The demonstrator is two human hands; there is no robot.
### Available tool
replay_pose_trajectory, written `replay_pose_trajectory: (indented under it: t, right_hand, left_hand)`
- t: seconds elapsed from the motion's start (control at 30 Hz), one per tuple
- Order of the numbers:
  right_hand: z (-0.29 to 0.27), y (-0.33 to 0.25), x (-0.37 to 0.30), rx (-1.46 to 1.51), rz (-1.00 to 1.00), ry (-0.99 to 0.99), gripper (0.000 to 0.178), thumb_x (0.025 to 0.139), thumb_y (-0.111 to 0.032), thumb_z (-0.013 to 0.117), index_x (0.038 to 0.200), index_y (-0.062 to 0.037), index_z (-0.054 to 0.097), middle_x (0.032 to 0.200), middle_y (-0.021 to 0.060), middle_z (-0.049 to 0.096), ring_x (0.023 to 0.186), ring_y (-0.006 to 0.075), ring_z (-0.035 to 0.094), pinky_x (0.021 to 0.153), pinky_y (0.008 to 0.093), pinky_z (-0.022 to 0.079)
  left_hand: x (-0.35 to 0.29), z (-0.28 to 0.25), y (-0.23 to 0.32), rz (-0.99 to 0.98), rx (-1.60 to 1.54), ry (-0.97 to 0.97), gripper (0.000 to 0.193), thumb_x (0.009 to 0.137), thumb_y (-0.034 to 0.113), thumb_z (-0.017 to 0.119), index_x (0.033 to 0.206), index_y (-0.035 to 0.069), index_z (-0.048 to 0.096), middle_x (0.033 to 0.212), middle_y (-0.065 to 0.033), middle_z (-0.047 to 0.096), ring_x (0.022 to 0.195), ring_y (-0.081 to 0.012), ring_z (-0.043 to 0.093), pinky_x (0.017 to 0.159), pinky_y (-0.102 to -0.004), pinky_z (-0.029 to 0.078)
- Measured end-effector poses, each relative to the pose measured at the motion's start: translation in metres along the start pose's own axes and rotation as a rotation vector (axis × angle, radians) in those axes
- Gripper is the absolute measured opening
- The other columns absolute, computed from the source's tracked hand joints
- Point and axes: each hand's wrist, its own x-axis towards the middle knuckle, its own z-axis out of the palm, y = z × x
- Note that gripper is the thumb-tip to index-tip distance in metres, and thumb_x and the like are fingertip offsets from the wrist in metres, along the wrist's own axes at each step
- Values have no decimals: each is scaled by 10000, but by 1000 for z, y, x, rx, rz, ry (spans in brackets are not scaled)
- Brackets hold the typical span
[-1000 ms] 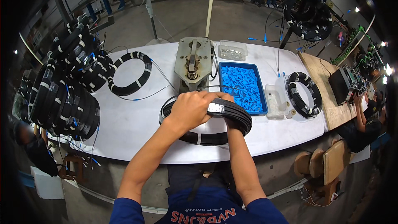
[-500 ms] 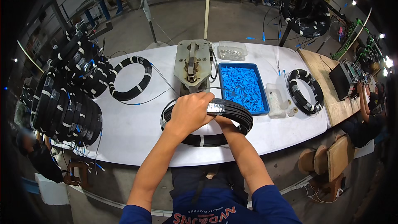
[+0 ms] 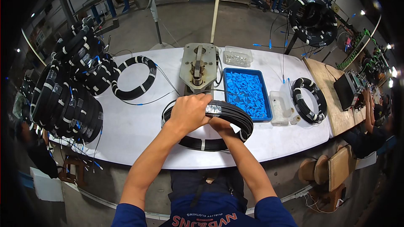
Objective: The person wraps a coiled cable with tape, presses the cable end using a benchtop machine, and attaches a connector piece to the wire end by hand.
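Note:
In front of me, a coil of black cable (image 3: 230, 117) is tilted, its far side raised off the white table (image 3: 139, 149) and its near side low over it. My left hand (image 3: 190, 112) is closed over the raised far side, beside a strip of clear tape. My right hand (image 3: 219, 125) reaches through the ring's opening against the same stretch of coil; its fingers are hidden behind the cable and my left hand. Just beyond the hands stands a metal press-like device (image 3: 198, 69) with a spring, and a thin black cable end runs near its base.
To the right are a blue tray (image 3: 269, 115) of small blue parts, two clear plastic boxes (image 3: 237, 55) and a taped cable coil (image 3: 309, 101). On the left lie one more coil (image 3: 134, 93) and stacked coils (image 3: 80, 113). A person (image 3: 366, 122) works at far right.
The held coil and both hands have shifted slightly left relative to the table. The grip looks the same, and the whole view has turned a little.

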Motion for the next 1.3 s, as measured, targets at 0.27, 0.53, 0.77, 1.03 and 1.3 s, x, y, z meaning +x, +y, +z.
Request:
replay_pose_trajectory:
  t: [0.27, 0.53, 0.77, 1.03, 1.3]
  right_hand:
    - [-130, -88, -34, 432, -52, 2, 199, 730, -48, 722, 917, -52, 654, 857, 123, 664, 773, 286, 643, 724, 382, 501]
    - [-179, -86, 24, -31, -230, 259, 565, 607, -56, 771, 1149, -92, 613, 1067, 112, 604, 1034, 333, 562, 878, 435, 453]
    - [-153, -50, 29, 39, -338, 221, 620, 633, -166, 793, 1218, -99, 601, 1112, 79, 629, 923, 254, 633, 776, 376, 519]
    - [-146, -51, 37, 7, -258, 217, 679, 578, -200, 837, 1203, -106, 590, 1077, 76, 637, 900, 251, 631, 768, 364, 513]
    - [-153, -48, 43, 113, -233, 155, 661, 609, -162, 825, 1217, -101, 573, 1071, 106, 652, 935, 294, 643, 791, 383, 526]
  left_hand:
    - [0, -5, -9, -39, -113, 15, 261, 718, 195, 725, 920, 59, 629, 795, -136, 673, 716, -366, 649, 642, -449, 527]
    - [4, -3, -7, -41, -60, -89, 347, 684, 144, 733, 998, 45, 623, 888, -157, 689, 791, -373, 654, 714, -454, 540]
    - [4, -11, -6, 58, -237, 57, 510, 655, 129, 765, 1125, 37, 589, 1031, -145, 673, 906, -371, 649, 795, -421, 541]
    - [-7, 11, -18, 66, 14, 165, 565, 653, 145, 789, 1156, 20, 565, 1079, -160, 654, 937, -333, 654, 823, -410, 539]
    - [-12, -8, -32, -65, -265, 4, 614, 678, 105, 766, 1239, 19, 534, 1135, -182, 631, 993, -356, 633, 871, -391, 528]
